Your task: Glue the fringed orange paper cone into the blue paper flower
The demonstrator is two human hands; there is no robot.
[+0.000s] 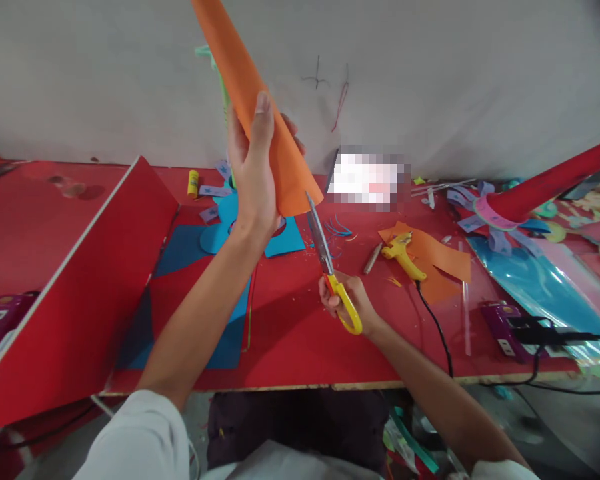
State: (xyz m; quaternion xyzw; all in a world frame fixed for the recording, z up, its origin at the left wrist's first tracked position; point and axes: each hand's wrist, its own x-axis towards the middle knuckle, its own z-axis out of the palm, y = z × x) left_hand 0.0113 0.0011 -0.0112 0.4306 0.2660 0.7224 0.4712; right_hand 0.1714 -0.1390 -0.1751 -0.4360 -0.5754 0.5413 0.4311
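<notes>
Orange cone (293, 173)'s wrapped in left hand (255, 177), tilted, probably for scissors (323, 248) clasped by right hand (362, 303) nearer worktop (290, 340)'s front edge.

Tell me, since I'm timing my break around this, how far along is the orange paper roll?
Rolling looks done: the orange paper roll is tube-shaped in the left hand. Trimming seems in hand: the right hand has the scissors, tips at the roll's lower edge. Left, probably: finishing that edge. I can't tell whether gluing remains, though the yellow glue gun lies by.
</notes>
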